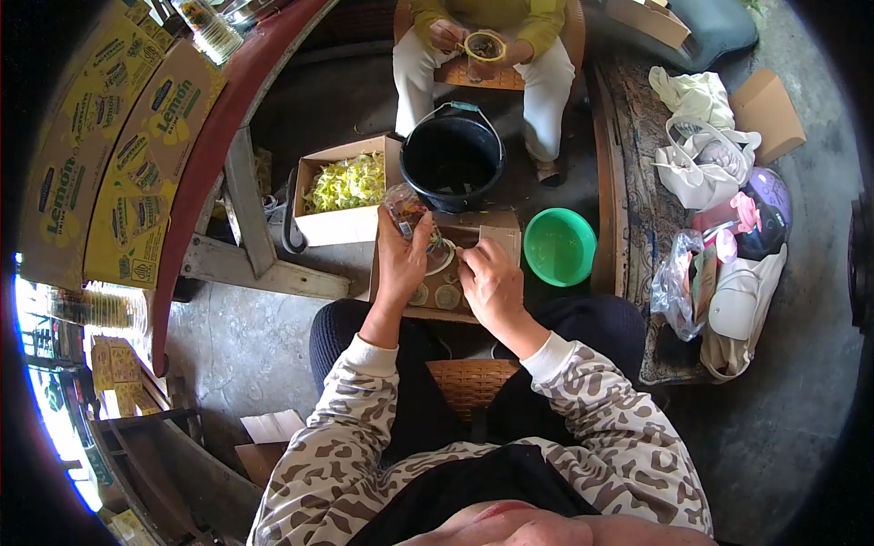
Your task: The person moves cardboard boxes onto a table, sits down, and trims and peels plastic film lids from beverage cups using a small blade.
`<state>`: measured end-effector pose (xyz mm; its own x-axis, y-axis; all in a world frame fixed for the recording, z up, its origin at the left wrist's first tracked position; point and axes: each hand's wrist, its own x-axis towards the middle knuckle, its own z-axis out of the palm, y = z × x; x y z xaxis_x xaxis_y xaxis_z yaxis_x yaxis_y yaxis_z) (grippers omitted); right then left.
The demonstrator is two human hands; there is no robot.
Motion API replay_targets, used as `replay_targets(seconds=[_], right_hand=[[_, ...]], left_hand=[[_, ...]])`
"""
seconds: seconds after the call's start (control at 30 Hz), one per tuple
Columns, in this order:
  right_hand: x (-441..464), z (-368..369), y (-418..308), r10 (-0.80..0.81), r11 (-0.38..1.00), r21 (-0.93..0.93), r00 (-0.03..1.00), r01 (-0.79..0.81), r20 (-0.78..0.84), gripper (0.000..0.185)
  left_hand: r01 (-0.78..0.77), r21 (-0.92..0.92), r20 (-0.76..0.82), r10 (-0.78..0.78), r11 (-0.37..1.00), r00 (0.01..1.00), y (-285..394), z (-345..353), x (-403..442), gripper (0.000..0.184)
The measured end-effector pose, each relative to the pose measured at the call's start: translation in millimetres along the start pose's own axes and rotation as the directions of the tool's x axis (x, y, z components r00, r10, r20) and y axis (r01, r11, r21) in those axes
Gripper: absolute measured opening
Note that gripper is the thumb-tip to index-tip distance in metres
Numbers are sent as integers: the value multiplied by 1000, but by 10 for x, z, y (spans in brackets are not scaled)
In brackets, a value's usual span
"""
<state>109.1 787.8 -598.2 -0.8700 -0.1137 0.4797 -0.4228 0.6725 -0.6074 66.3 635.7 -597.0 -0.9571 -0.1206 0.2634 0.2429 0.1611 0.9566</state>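
Note:
My left hand (403,252) is wrapped around a clear plastic cup (406,207) with coloured print, tilted so its pale rim points towards my right hand. My right hand (492,282) has its thumb and fingers closed together at that rim; whatever they pinch is too small to make out. Below both hands is an open cardboard box (446,314) with several round cups in it, partly hidden by my hands.
A black bucket (452,164), a green basin (560,247) and a carton of yellow strips (346,183) surround the box. Opposite sits a person (482,55) holding a cup. Bags (710,164) lie on the right bench; lemon-tea cartons (146,173) stand left.

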Motion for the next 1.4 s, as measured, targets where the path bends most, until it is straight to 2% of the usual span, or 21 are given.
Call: replay_targets(seconds=[0.17,0.27,0.33,0.47,0.57,0.67,0.73,0.87,0.93,1.1,1.2,1.27,1.4], right_hand=[[3,7,7,39,999,-4,999,-39,35,16],[18,21,11,39,999,-34,999,-38,30,14],[18,51,21,64,997,-34,998,-63,28,13],[19,24,-20,66,998,6,998,-66,0,13],[13,11,-18,54,998,-13,999,-54,2,16],[-18,78,56,53,998,-22,999,-53,1,18],[-14,99,100,134,991,-24,990,-133,35,15],[-5,104,130,217,969,107,974,-223,61,8],[41,58,108,249,958,135,968,-251,33,5],[63,-34,40,169,977,127,985,-170,14,4],[38,-25,23,140,980,141,990,-142,24,4],[45,-20,41,153,984,82,987,-157,57,4],[41,28,89,191,976,92,979,-197,68,5]], left_hand=[[0,2,3,0,1000,1000,41,28,-19,29],[54,84,6,-55,995,998,48,40,-34,30],[-3,83,-40,7,997,999,22,36,-18,30],[12,89,-159,2,996,987,-39,-5,40,30],[-6,70,-152,17,998,988,-21,-19,41,30],[75,47,-100,-70,996,992,18,12,-16,31],[-24,152,-79,37,988,996,89,91,-78,31],[92,-45,-60,-95,995,994,134,48,-23,32],[63,-13,-72,-64,998,995,97,-16,-8,31],[34,9,-96,-33,999,995,102,-80,49,31],[-27,39,-52,29,999,998,74,-85,48,30],[99,-169,23,-96,981,995,61,-61,31,31],[17,-27,40,-15,999,999,91,-40,24,37]])
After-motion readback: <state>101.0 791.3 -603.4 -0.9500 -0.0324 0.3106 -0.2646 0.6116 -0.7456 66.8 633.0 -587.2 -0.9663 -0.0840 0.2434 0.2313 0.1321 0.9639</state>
